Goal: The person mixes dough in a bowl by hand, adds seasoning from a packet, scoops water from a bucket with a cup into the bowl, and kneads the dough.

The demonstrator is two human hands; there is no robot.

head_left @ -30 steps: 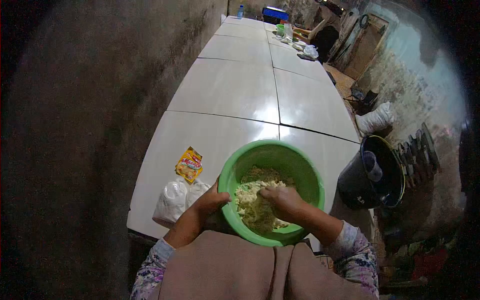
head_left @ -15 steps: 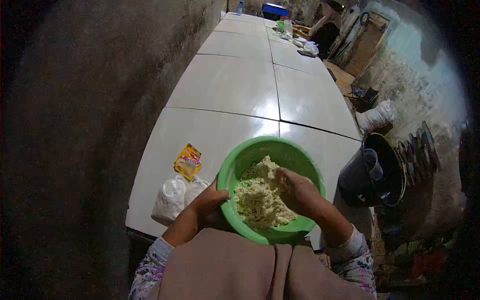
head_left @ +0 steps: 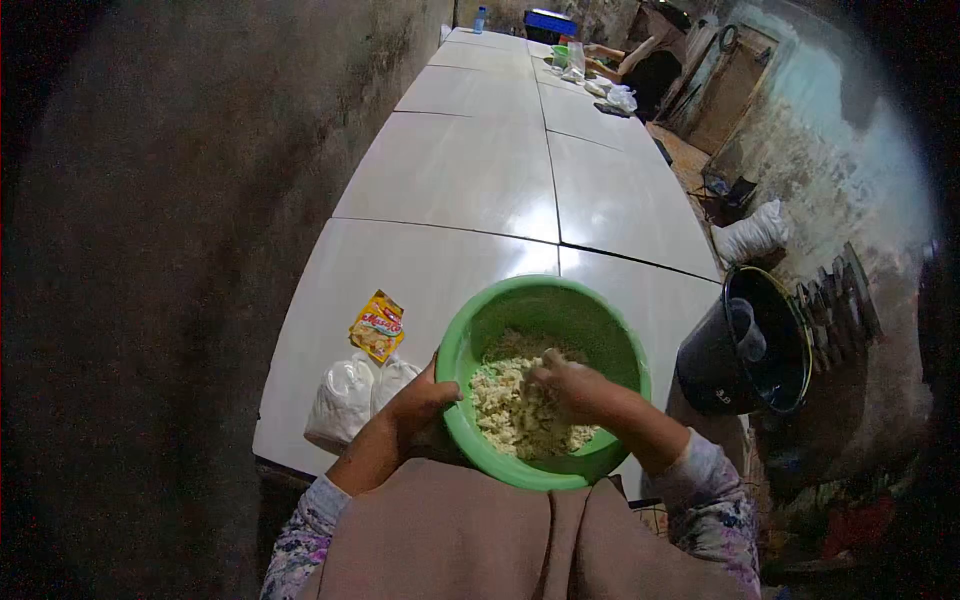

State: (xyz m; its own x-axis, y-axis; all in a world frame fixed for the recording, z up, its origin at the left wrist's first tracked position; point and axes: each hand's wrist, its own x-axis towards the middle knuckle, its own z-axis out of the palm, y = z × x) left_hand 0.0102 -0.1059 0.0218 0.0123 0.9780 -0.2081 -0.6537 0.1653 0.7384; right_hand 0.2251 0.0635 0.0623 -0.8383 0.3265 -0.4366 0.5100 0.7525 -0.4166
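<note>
A green plastic bowl (head_left: pixel 460 350) stands at the near edge of the table, close to my body. Pale, crumbly dough (head_left: pixel 505 410) fills its lower part, with loose flour on the far inside wall. My left hand (head_left: pixel 425 400) grips the bowl's left rim, its thumb over the edge. Inside the bowl, my right hand (head_left: pixel 575 392) is curled into the dough, its fingertips blurred and partly hidden. Left of the bowl lie a yellow seasoning sachet (head_left: pixel 377 326) and a clear plastic bag of white powder (head_left: pixel 343 400), close to my left hand.
A black bucket (head_left: pixel 708 360) with a clear cup (head_left: pixel 746 330) inside stands to the right. The long white table (head_left: pixel 450 165) stretches away along a dark wall. At its far right end a person's arm (head_left: pixel 605 68) shows near white plastic bags (head_left: pixel 620 97).
My right hand has moved lower and slightly left in the bowl, and the raised lump of dough is down. My left hand stays on the rim.
</note>
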